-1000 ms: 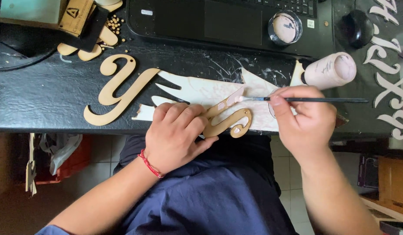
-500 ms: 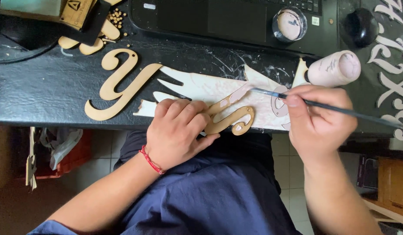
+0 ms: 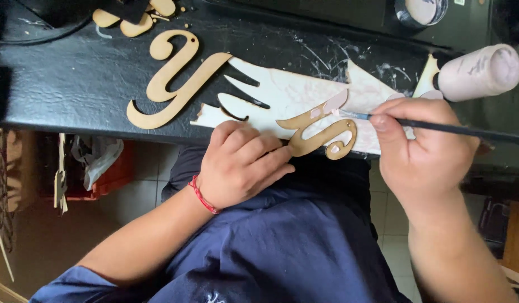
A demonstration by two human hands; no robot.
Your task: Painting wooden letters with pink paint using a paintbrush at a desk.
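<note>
A small curly wooden letter lies on a white paper sheet at the near edge of the black table. My left hand presses down on its left end with closed fingers; a red string bracelet circles that wrist. My right hand grips a thin black paintbrush, and the brush tip touches the pale pink upper end of the letter. Part of the letter is bare wood with pink dabs.
A larger bare wooden letter lies left of the paper. More wooden cutouts sit at the far left. A pink-smeared bottle lies on its side at right. A round paint pot is at the top.
The view has shifted closer. My right hand has swung the brush so its tip now rests on the small letter's upper end. My left hand has stayed on the letter.
</note>
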